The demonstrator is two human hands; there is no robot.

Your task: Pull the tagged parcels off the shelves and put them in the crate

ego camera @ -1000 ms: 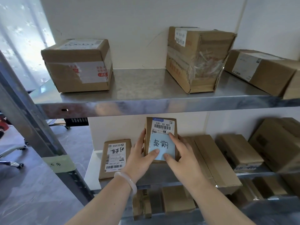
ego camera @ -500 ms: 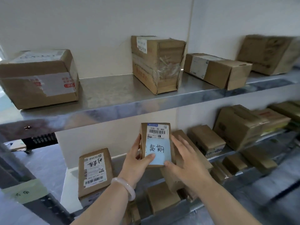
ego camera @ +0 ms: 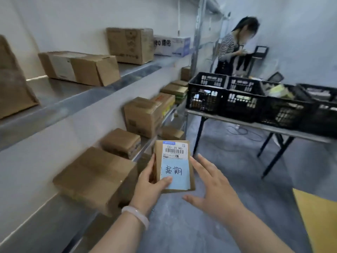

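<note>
Storeroom aisle, shelves point(ego camera: 73, 99) left. Tagged parcel point(ego camera: 174, 165), lower centre, long axis upright; left hand point(ego camera: 151, 187) grips it, right hand point(ego camera: 213, 189) spread just beside. Black crates point(ego camera: 206, 99) upper right, on the right hand's side.

The white shipping label point(ego camera: 175, 150) on the small parcel point(ego camera: 191, 172) is showing "530- 05 AB5" above a barcode. The blue note point(ego camera: 175, 177) below it is carrying handwritten "超期". Print on the white carton point(ego camera: 171, 45) is staying too blurred to read.

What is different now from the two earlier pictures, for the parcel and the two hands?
The small brown cardboard parcel with a blue handwritten tag has left the metal shelf and is carried toward the black plastic crates. The right hand has come off its face, fingers spread beside it. The left hand still grips it, thumb on the tag.
</note>
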